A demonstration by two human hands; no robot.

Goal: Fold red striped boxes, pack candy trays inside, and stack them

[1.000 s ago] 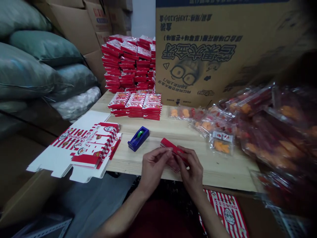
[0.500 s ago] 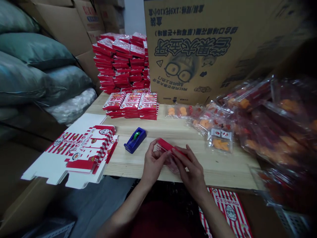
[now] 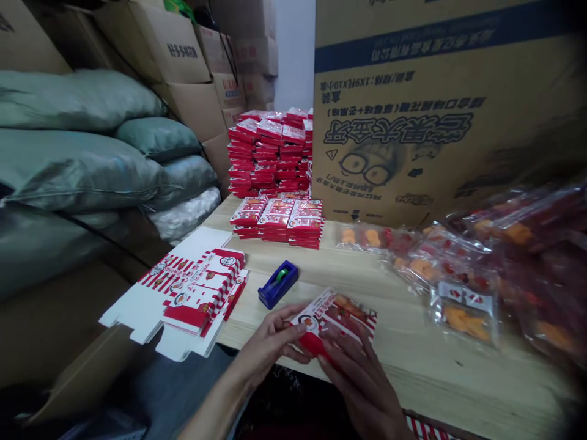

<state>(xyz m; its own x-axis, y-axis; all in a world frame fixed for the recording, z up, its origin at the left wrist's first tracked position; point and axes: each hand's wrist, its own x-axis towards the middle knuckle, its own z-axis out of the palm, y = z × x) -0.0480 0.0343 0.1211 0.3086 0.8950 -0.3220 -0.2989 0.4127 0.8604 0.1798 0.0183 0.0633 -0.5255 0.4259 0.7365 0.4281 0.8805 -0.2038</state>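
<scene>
A red and white candy box (image 3: 339, 315) with a see-through front is tilted up over the table's near edge. My left hand (image 3: 279, 333) is closed on its left corner, thumb on the printed face. My right hand (image 3: 358, 373) grips the lower right side, its fingers lying across the front and hiding part of it. Just beyond my left hand stands a blue tape dispenser (image 3: 278, 284) with a green roll. Flat printed cartons (image 3: 202, 293) lie stacked to the left on white card sheets (image 3: 132, 305).
Finished-looking red boxes stand in a low stack (image 3: 277, 220) and a tall pile (image 3: 270, 150) at the back. A big cardboard carton (image 3: 394, 122) rises behind the table (image 3: 413, 360). Clear candy packets (image 3: 463, 305) heap up on the right; stuffed sacks (image 3: 82, 165) line the left.
The box has turned from edge-on to show its printed front, and both hands have shifted lower with it. My view has swung left and up, showing more sacks and cartons.
</scene>
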